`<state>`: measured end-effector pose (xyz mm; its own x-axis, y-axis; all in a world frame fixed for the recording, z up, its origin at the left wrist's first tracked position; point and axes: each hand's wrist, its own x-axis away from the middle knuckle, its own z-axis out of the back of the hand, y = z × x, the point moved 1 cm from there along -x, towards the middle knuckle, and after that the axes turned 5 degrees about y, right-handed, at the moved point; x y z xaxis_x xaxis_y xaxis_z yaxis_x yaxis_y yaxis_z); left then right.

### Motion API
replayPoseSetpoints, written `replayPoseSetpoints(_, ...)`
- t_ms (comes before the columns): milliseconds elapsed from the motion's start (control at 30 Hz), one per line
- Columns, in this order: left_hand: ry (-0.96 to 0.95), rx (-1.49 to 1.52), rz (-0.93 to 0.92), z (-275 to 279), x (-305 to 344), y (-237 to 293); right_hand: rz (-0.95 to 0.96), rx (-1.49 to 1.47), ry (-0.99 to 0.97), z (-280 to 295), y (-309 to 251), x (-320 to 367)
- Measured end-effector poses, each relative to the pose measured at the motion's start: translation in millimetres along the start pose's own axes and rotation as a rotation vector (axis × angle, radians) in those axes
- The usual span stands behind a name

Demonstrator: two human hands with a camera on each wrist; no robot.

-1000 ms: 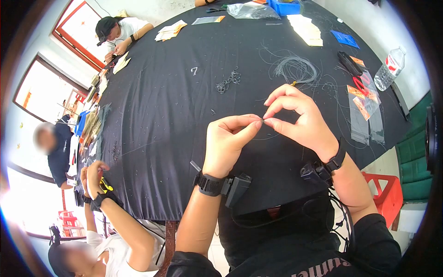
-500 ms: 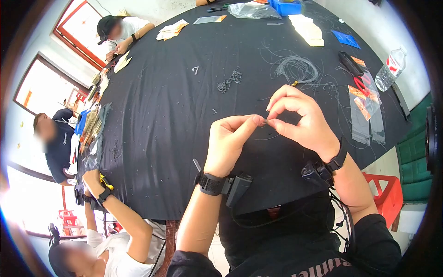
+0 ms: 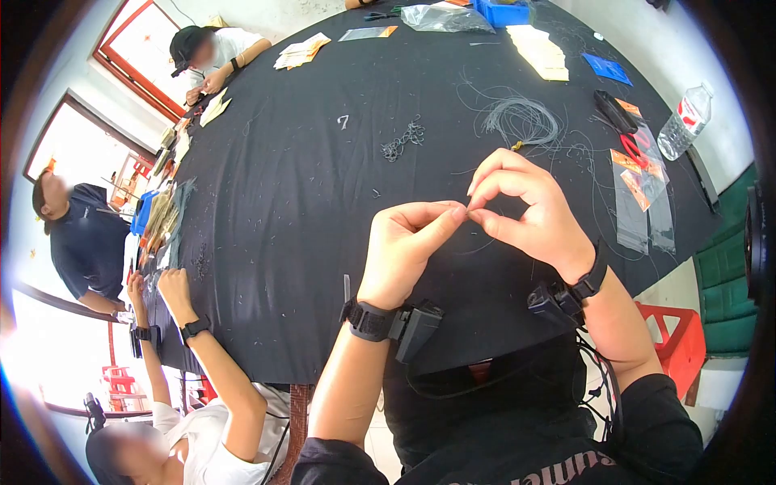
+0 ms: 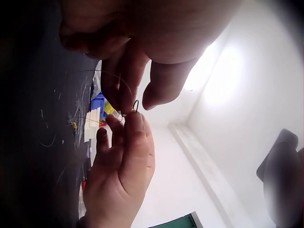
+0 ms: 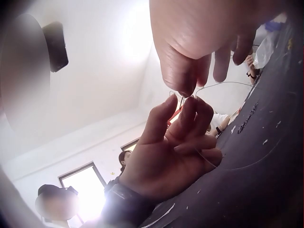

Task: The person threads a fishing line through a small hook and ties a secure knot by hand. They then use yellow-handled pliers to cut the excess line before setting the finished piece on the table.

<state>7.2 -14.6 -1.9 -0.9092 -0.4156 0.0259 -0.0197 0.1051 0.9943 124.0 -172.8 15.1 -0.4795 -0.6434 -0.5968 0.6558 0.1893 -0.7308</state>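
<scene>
Knot work, I'd guess: small dark curved metal-looking hook (image 4: 137, 105) sits right at the fingertips of the right hand (image 3: 547, 218), thumb and finger pinched on it. Left hand (image 3: 402, 246) crowds in close to those tips, thumb a bit apart; can't tell whether it grips the thin clear line (image 5: 232, 82) arcing past. Next move probably calls for steady pinching while guiding line round the shank.

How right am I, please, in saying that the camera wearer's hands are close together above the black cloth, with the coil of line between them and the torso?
One part is wrong: the coil of line lies beyond the left hand and right hand, away from the torso, as the head view shows. The hands are close together above the black cloth.
</scene>
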Motion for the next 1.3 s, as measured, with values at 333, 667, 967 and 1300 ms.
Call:
replayPoseSetpoints(333, 0.017, 0.026, 0.034, 1.9, 0.6, 1.0, -0.001, 0.016, 0.002, 1.0, -2.2, -0.7)
replayPoseSetpoints(667, 0.008, 0.07, 0.05, 3.3, -1.1, -0.3, 0.003, 0.002, -0.017, 2.1, 0.2, -0.9)
replayPoseSetpoints(967, 0.002, 0.022, 0.09, 3.4, 0.4, 3.2, -0.014, -0.011, -0.037, 1.2, 0.8, -0.3)
replayPoseSetpoints(1300, -0.019, -0.024, 0.095, 6.5, -1.3, 1.9, -0.014, 0.002, -0.055, -0.3, 1.0, 0.1)
